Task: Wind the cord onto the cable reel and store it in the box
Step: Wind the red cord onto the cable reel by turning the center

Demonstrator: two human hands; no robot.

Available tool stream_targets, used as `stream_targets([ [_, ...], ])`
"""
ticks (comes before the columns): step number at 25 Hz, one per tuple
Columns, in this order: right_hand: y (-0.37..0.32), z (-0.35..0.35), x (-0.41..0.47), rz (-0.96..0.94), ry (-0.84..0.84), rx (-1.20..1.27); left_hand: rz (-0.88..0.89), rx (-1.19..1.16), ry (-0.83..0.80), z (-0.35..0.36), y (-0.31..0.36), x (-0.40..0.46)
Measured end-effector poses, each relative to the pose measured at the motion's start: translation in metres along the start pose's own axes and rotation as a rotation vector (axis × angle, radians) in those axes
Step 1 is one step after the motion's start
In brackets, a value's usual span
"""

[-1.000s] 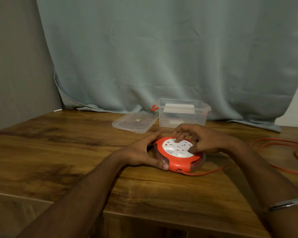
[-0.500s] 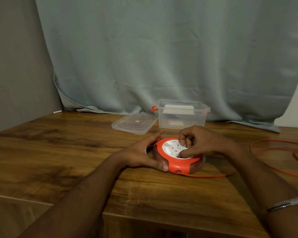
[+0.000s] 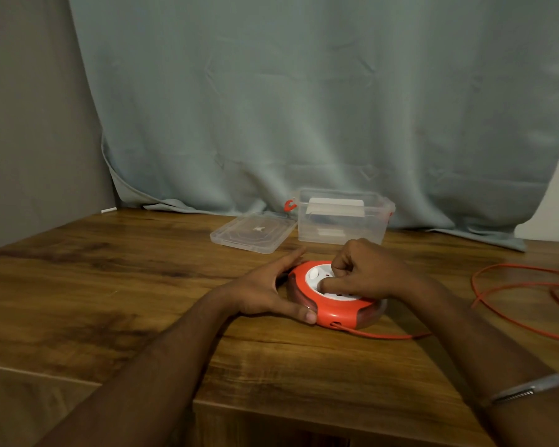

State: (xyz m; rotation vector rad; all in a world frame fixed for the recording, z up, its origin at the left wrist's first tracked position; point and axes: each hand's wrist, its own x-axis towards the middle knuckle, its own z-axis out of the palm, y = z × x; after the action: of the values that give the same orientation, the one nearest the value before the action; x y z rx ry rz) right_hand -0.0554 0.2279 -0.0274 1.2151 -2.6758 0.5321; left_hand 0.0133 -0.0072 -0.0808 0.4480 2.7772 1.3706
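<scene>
The round orange-and-white plastic cable reel (image 3: 334, 295) lies flat on the brown wooden table (image 3: 110, 285), in front of the clear plastic box (image 3: 342, 221) and its clear lid (image 3: 252, 232), which lies off beside it. The left hand (image 3: 265, 291) cups the reel's rim, fingers straight, thumb pressed on the near edge. The right hand (image 3: 365, 272) sits curled on the white hub — whether it grips a knob is hidden. The thin orange cord (image 3: 513, 285) trails loose across the table to the right. To wind well, brace the rim firmly and turn the hub evenly — letting the cord feed in without kinks.
</scene>
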Motion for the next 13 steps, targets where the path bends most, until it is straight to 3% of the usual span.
stream_targets([
  [5,0.007,-0.008,0.001,-0.035,0.021,0.165,0.005,0.018,0.024,0.002,-0.003,0.002],
  [10,0.022,-0.019,-0.002,-0.021,-0.196,0.247,-0.010,0.036,-0.002,-0.001,-0.001,0.000],
  [13,0.030,-0.019,-0.001,-0.046,-0.231,0.322,-0.009,0.016,-0.005,0.000,-0.001,-0.001],
])
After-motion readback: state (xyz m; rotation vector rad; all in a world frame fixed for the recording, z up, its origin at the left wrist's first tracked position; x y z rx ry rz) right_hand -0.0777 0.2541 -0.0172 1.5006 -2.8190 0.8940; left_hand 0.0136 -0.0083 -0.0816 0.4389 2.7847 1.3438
